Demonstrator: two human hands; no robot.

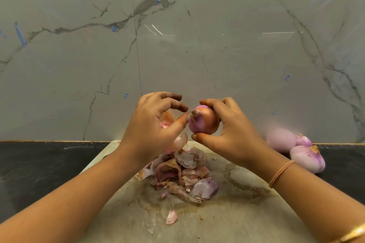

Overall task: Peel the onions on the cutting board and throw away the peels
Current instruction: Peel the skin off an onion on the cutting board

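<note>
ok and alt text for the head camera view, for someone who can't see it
A right hand holds a partly peeled red onion above a cutting board while the left hand, gripping loose peel, picks at its root end. A pile of peels lies on the board, and three peeled onions sit to the right on the dark counter.

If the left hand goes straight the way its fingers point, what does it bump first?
Probably the onion in the right hand. The left hand, holding a peel, points its fingertips at the hairy end, nearly touching it.
</note>
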